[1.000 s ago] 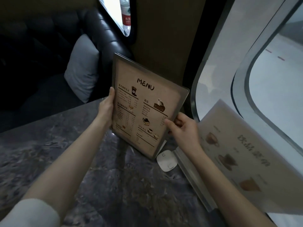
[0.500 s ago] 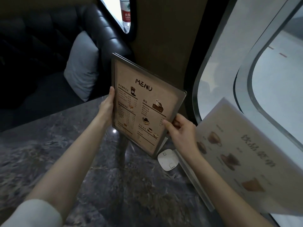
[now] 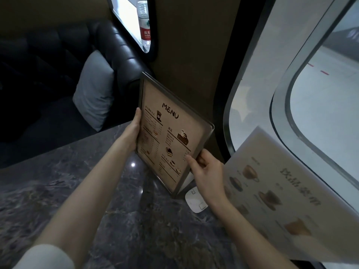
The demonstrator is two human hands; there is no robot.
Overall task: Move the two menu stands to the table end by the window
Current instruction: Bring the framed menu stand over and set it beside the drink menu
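Observation:
A framed beige menu stand [image 3: 171, 131] headed "MENU" stands tilted at the far end of the dark marble table [image 3: 81, 193], close to the brown wall. My left hand [image 3: 134, 131] grips its left edge. My right hand [image 3: 206, 171] grips its lower right edge, thumb on the front. A second menu stand [image 3: 281, 193], pale with drink pictures, leans at the right beside the window [image 3: 320, 105].
A small white square device [image 3: 196, 200] lies on the table just below the held menu's lower corner. A dark leather sofa [image 3: 58, 74] with a grey cushion [image 3: 95, 90] sits beyond the table's left edge. A water bottle [image 3: 144, 26] stands in a far window.
The held menu has shifted slightly toward the wall and window end, both hands still on it. The drinks menu has not moved.

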